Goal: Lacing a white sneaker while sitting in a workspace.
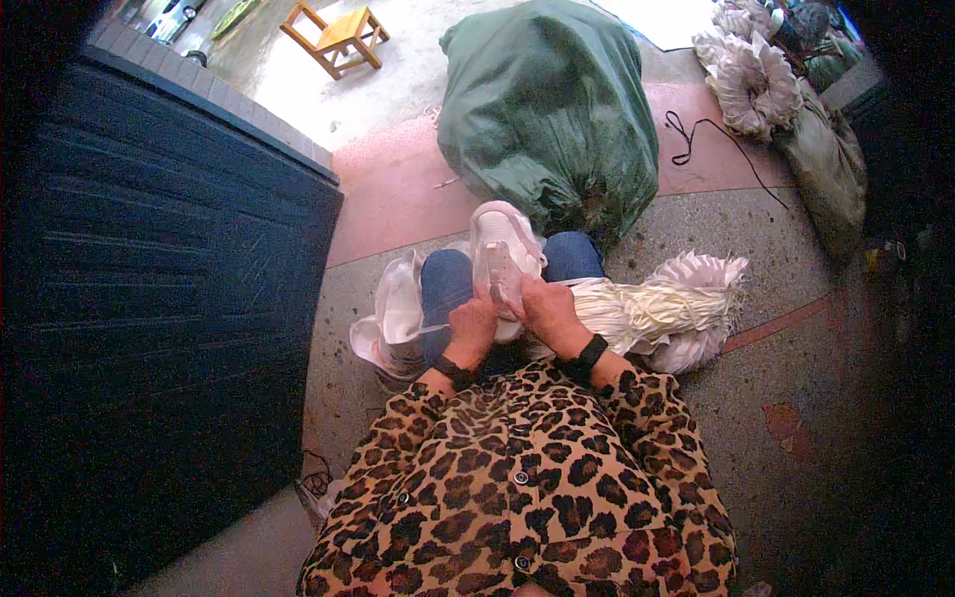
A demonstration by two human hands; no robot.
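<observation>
A pale pink and white sneaker [504, 244] lies on my lap between my knees, toe pointing away from me. My left hand [474, 324] is closed at the near left side of the shoe, with a white shoelace [435, 328] sticking out to its left. On the other side my right hand [550, 306] is closed against the shoe's lacing area, and a white lace end runs out to its right. A thick bundle of cream-white laces [647, 308] lies beside my right thigh. More white shoes [393, 313] sit by my left knee, partly in clear plastic.
A large green sack [552, 109] stands right in front of my knees. A dark blue door [179, 298] rises on the left. Bundled white pieces [751, 85] and a dull sack [826, 164] lie far right, near a black cord [731, 139]. A wooden chair [341, 38] stands outside.
</observation>
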